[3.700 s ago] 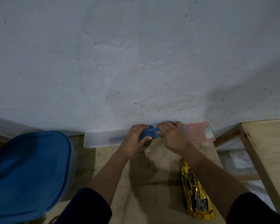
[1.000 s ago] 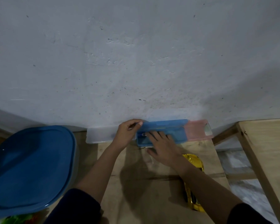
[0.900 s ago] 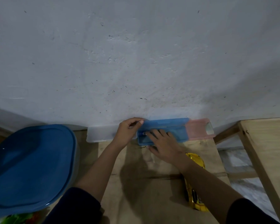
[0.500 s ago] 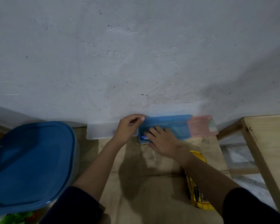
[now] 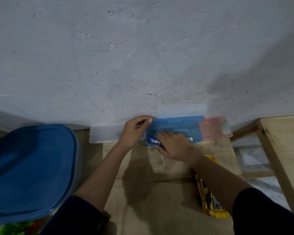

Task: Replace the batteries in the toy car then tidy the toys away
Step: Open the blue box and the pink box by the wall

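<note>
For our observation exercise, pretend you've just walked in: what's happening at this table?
A person is working at a wooden table against a wall. Their left hand pinches the raised lid of a blue box, holding it open. Their right hand is down inside the box, over some blue-and-white batteries; whether it grips them is unclear. The gold toy car lies on the table by the right forearm, untouched. A large blue-topped tub sits at the left.
</note>
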{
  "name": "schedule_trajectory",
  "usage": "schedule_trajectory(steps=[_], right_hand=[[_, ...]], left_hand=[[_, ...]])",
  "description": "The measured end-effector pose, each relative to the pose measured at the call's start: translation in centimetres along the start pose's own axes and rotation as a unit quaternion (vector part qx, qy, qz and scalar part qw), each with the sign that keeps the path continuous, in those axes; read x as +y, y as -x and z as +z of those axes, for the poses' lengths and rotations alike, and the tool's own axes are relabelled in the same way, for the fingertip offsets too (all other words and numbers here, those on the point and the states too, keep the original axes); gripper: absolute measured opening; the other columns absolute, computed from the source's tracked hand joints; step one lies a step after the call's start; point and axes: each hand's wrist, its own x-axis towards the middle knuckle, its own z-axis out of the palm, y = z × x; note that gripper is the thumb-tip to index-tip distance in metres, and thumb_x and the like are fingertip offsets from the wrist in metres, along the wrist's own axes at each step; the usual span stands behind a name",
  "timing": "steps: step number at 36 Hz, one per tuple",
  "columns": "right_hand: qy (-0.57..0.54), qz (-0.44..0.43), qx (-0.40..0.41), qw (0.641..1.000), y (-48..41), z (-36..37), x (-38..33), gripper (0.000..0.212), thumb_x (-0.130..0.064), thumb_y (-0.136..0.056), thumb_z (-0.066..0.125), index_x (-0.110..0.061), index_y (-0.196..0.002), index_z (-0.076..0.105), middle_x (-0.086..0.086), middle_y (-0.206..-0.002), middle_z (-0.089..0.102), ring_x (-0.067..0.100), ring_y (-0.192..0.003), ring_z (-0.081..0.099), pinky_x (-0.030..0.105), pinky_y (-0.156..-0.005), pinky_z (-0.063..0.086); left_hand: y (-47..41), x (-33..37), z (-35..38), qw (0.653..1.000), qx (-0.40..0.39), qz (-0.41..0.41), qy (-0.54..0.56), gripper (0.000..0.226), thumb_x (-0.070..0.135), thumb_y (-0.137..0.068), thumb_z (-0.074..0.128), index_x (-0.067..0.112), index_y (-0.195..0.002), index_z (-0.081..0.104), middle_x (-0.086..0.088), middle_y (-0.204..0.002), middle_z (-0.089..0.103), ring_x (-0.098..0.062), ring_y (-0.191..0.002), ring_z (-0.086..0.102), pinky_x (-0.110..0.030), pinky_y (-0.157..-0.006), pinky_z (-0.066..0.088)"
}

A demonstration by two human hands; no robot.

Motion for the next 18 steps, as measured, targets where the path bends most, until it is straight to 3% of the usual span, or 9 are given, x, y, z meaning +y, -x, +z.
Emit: schedule_trajectory(steps=[5,10,14,16,18], right_hand=[[-0.012,0.009,0.0,1.0,-0.2,-0.2,-0.1,0.036,-0.045,-0.084,0.04,-0.016,-0.093,0.058,0.001,-0.078,0.064,0.015,-0.063,0.06,0.026,-0.049,0.045],[0.023,-0.021,0.002,1.0,0.0,-0.4,0.3,0.037,-0.045,-0.087,0.038,-0.016,-0.097,0.059,0.002,-0.089,0.065,0.016,-0.076,0.061,0.029,-0.062,0.049],[0.107,-0.031,0.018,0.994,0.4,-1.1,1.0,0.039,-0.049,-0.088,0.032,-0.018,-0.09,0.057,0.0,-0.086,0.063,0.015,-0.074,0.058,0.028,-0.066,0.044],[0.121,-0.02,0.015,0.992,1.0,-1.2,1.4,0.038,-0.05,-0.089,0.032,-0.019,-0.09,0.054,0.001,-0.086,0.061,0.016,-0.075,0.056,0.029,-0.068,0.037],[0.128,0.016,0.013,0.992,1.7,-1.4,1.9,0.042,-0.054,-0.088,0.033,-0.018,-0.091,0.054,0.003,-0.088,0.061,0.019,-0.077,0.055,0.031,-0.066,0.039]], left_hand=[[0.0,0.0,0.0,1.0,-0.001,0.001,-0.002,0.021,0.012,-0.091,0.057,0.005,-0.108,0.068,-0.004,-0.107,0.068,-0.006,-0.098,0.06,-0.01,-0.085,0.046],[0.1,0.1,-0.1,1.0,-0.009,0.004,-0.009,0.021,0.013,-0.091,0.057,0.008,-0.108,0.068,0.001,-0.105,0.067,0.002,-0.095,0.06,-0.007,-0.082,0.045],[0.1,0.1,-0.2,1.0,-0.007,0.003,-0.011,0.021,0.012,-0.091,0.057,0.007,-0.108,0.068,0.0,-0.104,0.067,0.003,-0.093,0.06,-0.007,-0.082,0.044],[0.1,0.1,-0.1,1.0,-0.006,0.002,-0.012,0.02,0.012,-0.091,0.058,0.007,-0.107,0.068,0.0,-0.103,0.067,0.007,-0.09,0.06,-0.006,-0.081,0.044],[0.1,0.1,-0.1,1.0,-0.004,0.001,-0.011,0.019,0.012,-0.091,0.058,0.009,-0.106,0.068,0.002,-0.101,0.067,0.011,-0.087,0.059,-0.005,-0.08,0.044]])
